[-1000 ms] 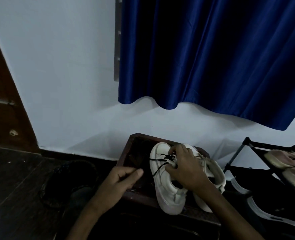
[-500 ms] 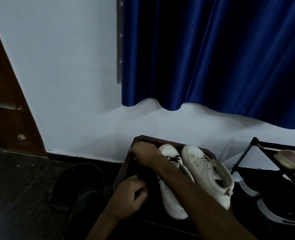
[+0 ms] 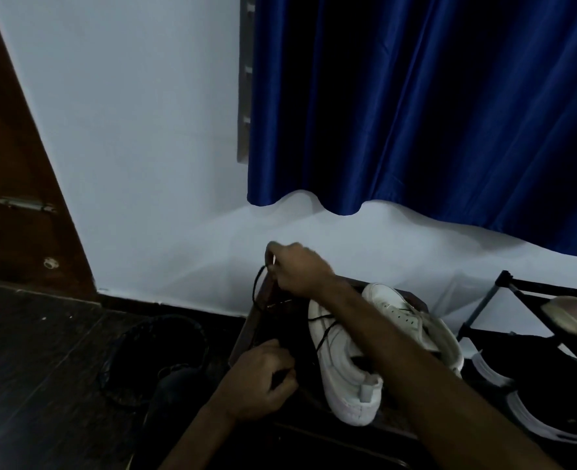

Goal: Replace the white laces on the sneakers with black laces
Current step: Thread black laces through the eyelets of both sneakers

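Crossing the sneaker (image 3: pixel 341 361), right hand (image 3: pixel 295 271) fingers (image 3: pixel 274 253) pinch black lace (image 3: pixel 257 283); left hand (image 3: pixel 263 378) grasp unclear.

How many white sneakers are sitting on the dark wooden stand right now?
2. The left sneaker has a black lace running from it up to the right hand; the right sneaker sits beside it, partly hidden behind the right forearm.

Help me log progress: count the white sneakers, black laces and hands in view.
White leather low-top sneakers: 2
Thin black cord lace: 1
Hands: 2, left hand and right hand
Total: 5
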Action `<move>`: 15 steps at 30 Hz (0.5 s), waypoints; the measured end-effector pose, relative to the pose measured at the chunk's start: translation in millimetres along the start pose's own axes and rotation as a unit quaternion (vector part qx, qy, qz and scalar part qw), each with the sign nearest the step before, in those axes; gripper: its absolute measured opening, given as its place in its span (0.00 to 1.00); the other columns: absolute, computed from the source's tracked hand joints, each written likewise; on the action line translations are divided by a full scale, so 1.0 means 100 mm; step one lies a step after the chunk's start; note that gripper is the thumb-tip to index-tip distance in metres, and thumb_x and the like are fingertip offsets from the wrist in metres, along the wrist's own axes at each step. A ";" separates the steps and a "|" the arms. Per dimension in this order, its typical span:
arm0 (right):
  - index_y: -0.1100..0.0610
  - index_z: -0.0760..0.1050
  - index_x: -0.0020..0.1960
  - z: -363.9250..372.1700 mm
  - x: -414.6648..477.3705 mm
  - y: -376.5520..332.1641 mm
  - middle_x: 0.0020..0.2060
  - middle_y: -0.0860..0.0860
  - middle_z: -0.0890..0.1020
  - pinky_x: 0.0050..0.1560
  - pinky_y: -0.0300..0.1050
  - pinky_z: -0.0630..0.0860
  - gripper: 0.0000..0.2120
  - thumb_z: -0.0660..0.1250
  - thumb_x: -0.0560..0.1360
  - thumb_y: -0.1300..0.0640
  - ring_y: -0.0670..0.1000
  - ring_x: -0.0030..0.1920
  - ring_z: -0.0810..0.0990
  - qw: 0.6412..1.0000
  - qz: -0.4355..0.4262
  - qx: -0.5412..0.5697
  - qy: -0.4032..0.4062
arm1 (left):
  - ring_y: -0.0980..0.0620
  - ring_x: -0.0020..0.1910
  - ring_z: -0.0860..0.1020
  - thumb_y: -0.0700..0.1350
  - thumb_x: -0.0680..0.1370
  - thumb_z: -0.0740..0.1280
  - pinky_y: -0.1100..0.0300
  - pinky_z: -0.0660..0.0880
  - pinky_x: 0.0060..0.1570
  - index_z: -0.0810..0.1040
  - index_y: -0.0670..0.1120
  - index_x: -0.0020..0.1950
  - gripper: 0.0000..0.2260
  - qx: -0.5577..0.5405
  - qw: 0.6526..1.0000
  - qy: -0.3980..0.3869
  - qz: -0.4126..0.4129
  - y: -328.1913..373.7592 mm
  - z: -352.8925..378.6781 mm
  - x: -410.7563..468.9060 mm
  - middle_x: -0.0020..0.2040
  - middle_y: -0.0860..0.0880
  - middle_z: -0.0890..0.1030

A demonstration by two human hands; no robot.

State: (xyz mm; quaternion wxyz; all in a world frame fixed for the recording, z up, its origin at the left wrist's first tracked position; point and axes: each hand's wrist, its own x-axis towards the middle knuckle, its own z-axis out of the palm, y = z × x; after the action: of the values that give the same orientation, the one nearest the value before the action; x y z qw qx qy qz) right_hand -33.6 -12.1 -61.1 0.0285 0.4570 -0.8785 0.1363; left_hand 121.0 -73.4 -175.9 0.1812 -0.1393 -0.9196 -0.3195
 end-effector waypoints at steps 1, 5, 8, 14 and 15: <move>0.53 0.74 0.50 -0.12 0.02 0.01 0.43 0.55 0.80 0.42 0.49 0.77 0.05 0.64 0.75 0.57 0.57 0.42 0.80 0.999 0.012 0.038 0.024 | 0.53 0.39 0.71 0.48 0.75 0.60 0.53 0.69 0.37 0.66 0.48 0.34 0.11 0.012 1.000 -0.007 0.006 -0.02 -0.02 0.02 0.33 0.51 0.73; 0.57 0.80 0.50 -0.58 0.03 0.03 0.41 0.51 0.81 0.38 0.42 0.77 0.04 0.67 0.77 0.58 0.48 0.35 0.79 0.991 0.023 0.104 0.083 | 0.55 0.40 0.70 0.49 0.75 0.62 0.54 0.71 0.39 0.66 0.49 0.33 0.11 0.064 0.997 -0.015 0.034 -0.09 -0.09 0.08 0.35 0.52 0.72; 0.61 0.80 0.51 -0.80 -0.02 0.05 0.41 0.53 0.80 0.32 0.42 0.80 0.05 0.67 0.78 0.61 0.48 0.30 0.79 0.984 0.052 0.153 0.079 | 0.56 0.46 0.72 0.52 0.76 0.63 0.56 0.74 0.45 0.74 0.48 0.38 0.10 0.111 0.992 -0.015 0.050 -0.18 -0.12 0.09 0.45 0.54 0.74; 0.63 0.78 0.51 -0.98 -0.20 0.15 0.40 0.48 0.80 0.33 0.45 0.82 0.06 0.63 0.79 0.65 0.51 0.33 0.84 0.973 0.082 0.208 0.064 | 0.56 0.54 0.75 0.56 0.80 0.61 0.60 0.73 0.53 0.76 0.48 0.48 0.13 0.107 0.982 0.154 0.009 -0.02 -0.27 0.11 0.56 0.53 0.74; 0.63 0.78 0.50 -0.99 -0.23 0.15 0.41 0.50 0.80 0.33 0.44 0.82 0.06 0.63 0.79 0.64 0.50 0.32 0.83 0.972 0.079 0.216 0.050 | 0.55 0.55 0.75 0.53 0.81 0.62 0.61 0.73 0.53 0.77 0.47 0.50 0.11 0.073 0.973 0.218 -0.008 0.06 -0.32 0.18 0.55 0.53 0.74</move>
State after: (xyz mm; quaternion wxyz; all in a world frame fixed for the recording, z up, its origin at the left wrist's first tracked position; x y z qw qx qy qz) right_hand -39.6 40.8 27.0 -0.0373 0.3743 -0.8590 0.3474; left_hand 114.8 -86.9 -141.5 0.3842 -0.0453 -0.8800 -0.2756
